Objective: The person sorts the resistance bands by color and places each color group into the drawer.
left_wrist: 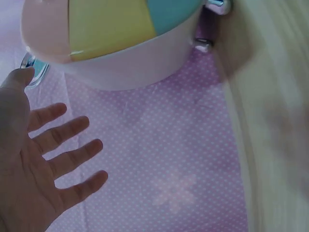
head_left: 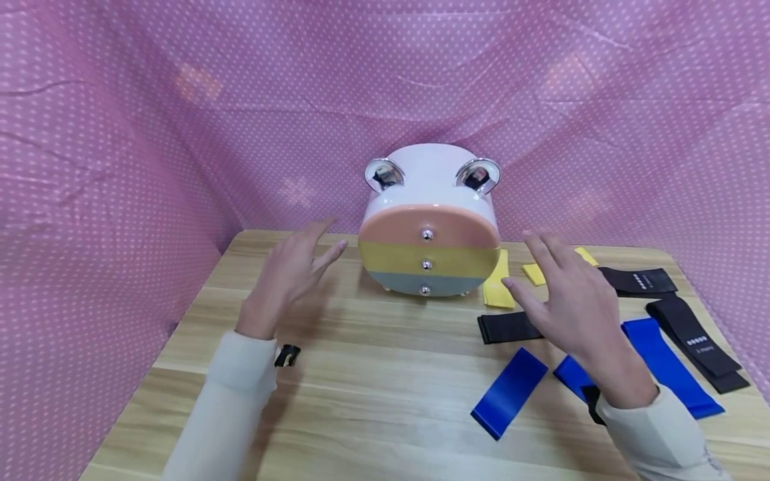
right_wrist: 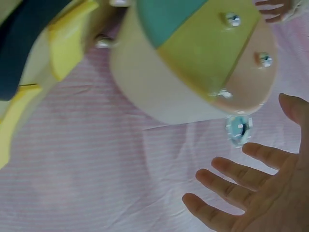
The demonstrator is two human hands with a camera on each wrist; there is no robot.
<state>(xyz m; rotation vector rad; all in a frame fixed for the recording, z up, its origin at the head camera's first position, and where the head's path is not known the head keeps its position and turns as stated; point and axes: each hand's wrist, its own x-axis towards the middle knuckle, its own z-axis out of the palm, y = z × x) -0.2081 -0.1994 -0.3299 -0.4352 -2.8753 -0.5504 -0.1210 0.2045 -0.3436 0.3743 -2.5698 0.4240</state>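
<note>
A small white drawer box (head_left: 434, 170) stands at the back of the table, with pink, yellow and blue-green drawer fronts, round silver knobs and two shiny eye-like rounds on top. To its left my left hand (head_left: 287, 270) hovers with fingers spread, apart from the box. My right hand (head_left: 574, 304) is held in the air to the right of the box, fingers extended, above several flat loop bands. Neither palm holds anything in the wrist views, where the left hand (left_wrist: 29, 159) and the right hand (right_wrist: 270, 188) both show beside the box.
Blue bands (head_left: 510, 393), black bands (head_left: 698, 344) and yellow bands (head_left: 498, 284) lie on the right side of the wooden table (head_left: 373, 387). My right hand and forearm partly cover some of them. Pink dotted cloth (head_left: 301, 80) hangs behind and along both sides.
</note>
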